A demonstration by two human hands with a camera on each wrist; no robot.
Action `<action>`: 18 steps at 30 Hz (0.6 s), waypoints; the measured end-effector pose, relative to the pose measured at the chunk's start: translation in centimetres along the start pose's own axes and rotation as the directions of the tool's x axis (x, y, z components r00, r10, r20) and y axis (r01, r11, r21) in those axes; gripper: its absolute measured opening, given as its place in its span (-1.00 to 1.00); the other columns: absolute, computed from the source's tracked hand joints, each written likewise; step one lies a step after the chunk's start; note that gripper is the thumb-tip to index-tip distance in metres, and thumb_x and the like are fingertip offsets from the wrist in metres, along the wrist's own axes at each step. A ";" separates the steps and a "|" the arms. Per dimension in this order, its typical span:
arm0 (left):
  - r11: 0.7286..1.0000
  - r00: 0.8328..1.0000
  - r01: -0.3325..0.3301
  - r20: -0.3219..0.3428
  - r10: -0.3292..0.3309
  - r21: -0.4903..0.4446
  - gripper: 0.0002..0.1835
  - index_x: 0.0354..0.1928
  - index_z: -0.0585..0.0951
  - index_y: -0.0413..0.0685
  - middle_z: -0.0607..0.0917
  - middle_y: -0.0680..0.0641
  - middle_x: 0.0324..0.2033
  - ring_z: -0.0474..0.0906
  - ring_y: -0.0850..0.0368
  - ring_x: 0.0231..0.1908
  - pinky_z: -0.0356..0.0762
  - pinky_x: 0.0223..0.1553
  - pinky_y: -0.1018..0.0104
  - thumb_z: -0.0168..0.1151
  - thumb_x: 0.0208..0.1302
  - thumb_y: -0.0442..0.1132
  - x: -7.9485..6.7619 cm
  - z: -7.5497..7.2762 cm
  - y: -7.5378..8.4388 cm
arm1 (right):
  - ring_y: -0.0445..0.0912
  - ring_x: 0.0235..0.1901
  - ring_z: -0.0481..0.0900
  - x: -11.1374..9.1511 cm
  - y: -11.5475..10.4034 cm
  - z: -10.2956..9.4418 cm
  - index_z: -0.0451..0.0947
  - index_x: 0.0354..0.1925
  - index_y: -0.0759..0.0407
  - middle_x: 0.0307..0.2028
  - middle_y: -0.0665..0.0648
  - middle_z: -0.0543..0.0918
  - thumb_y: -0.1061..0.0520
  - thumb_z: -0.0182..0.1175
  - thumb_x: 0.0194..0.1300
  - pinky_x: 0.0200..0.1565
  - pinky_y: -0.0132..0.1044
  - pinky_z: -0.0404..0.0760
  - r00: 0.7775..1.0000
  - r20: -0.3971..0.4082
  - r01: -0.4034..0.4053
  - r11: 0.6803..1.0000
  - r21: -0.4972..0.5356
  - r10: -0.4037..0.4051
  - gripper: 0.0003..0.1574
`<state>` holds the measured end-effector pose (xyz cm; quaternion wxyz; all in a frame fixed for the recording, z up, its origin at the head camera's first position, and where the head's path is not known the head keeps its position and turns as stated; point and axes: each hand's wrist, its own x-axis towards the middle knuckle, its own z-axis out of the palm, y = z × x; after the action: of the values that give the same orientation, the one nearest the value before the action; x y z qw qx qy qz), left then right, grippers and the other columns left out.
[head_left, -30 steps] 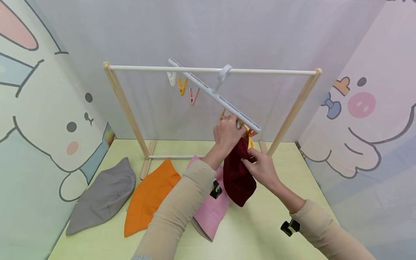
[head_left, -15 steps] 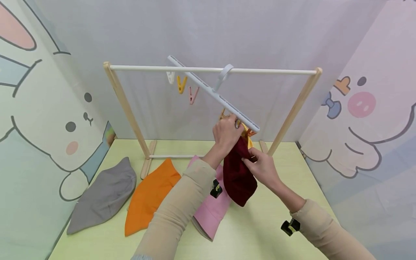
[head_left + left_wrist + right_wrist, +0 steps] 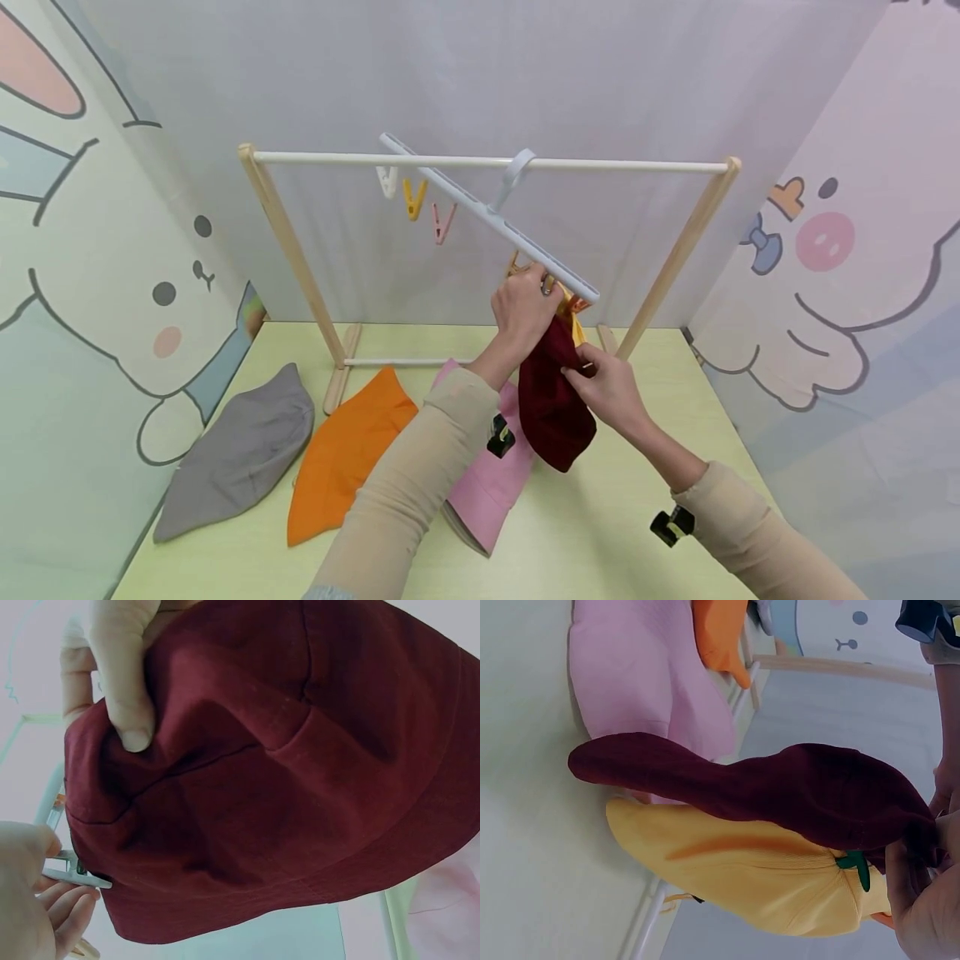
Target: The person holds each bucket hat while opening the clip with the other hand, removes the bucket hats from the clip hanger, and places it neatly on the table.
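Note:
A maroon bucket hat (image 3: 553,408) hangs below the right end of a pale hanger (image 3: 459,192). My left hand (image 3: 521,307) is up at the hanger; in the left wrist view it pinches a whitish clothespin (image 3: 76,877) whose tips meet the hat's edge. Lower down, my right hand (image 3: 609,390) grips the hat's fabric, its thumb pressed on the cloth in the left wrist view. Behind the maroon hat, the right wrist view shows a yellow hat (image 3: 757,874) with a green detail. An orange clothespin (image 3: 577,305) is at the hanger's end.
The hanger hooks over the white rail (image 3: 337,157) of a wooden-sided rack. White, yellow and pink clothespins (image 3: 442,225) dangle from its left half. Grey (image 3: 240,454), orange (image 3: 352,458) and pink (image 3: 487,492) bucket hats lie on the table (image 3: 600,533).
The maroon hat has shifted slightly right and up with my right hand. The hanger's left end has swung a little to the left. My left hand stays at the clothespin.

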<state>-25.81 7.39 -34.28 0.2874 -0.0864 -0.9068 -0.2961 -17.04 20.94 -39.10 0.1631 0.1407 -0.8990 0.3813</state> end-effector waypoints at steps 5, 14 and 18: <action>0.999 1.000 0.018 -0.009 -0.018 -0.027 -0.90 -0.45 0.58 0.05 0.54 0.09 -0.63 0.34 0.17 -0.70 0.21 -0.69 0.38 0.23 0.09 -0.12 0.1 0.0 0.3 | -0.14 -0.50 0.61 -0.1 0.4 -0.2 0.56 -0.35 0.15 -0.45 0.09 0.65 0.26 0.27 0.09 -0.46 -0.38 0.54 1.000 0.008 -0.016 1.000 -0.009 0.016 -0.90; 0.995 0.999 0.048 -0.016 -0.050 -0.090 -0.88 -0.51 0.55 0.01 0.49 0.09 -0.65 0.29 0.18 -0.71 0.14 -0.69 0.39 0.22 0.09 -0.15 -0.1 -0.2 0.5 | -0.14 -0.51 0.60 -0.2 0.6 -0.4 0.56 -0.35 0.14 -0.45 0.10 0.64 0.26 0.26 0.10 -0.45 -0.37 0.54 0.999 0.010 -0.031 1.000 -0.004 0.031 -0.90; 0.993 0.998 0.051 -0.025 -0.053 -0.102 -0.87 -0.53 0.54 0.00 0.49 0.09 -0.65 0.28 0.18 -0.70 0.13 -0.68 0.39 0.22 0.09 -0.16 0.0 -0.1 0.5 | -0.14 -0.51 0.61 -0.3 0.8 -0.5 0.56 -0.35 0.14 -0.44 0.10 0.64 0.25 0.26 0.10 -0.45 -0.36 0.55 0.999 0.011 -0.031 1.000 -0.004 0.031 -0.90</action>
<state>-25.56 7.77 -33.99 0.2874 -0.0731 -0.8884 -0.3504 -17.00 21.88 -39.46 0.1524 0.1287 -0.9028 0.3811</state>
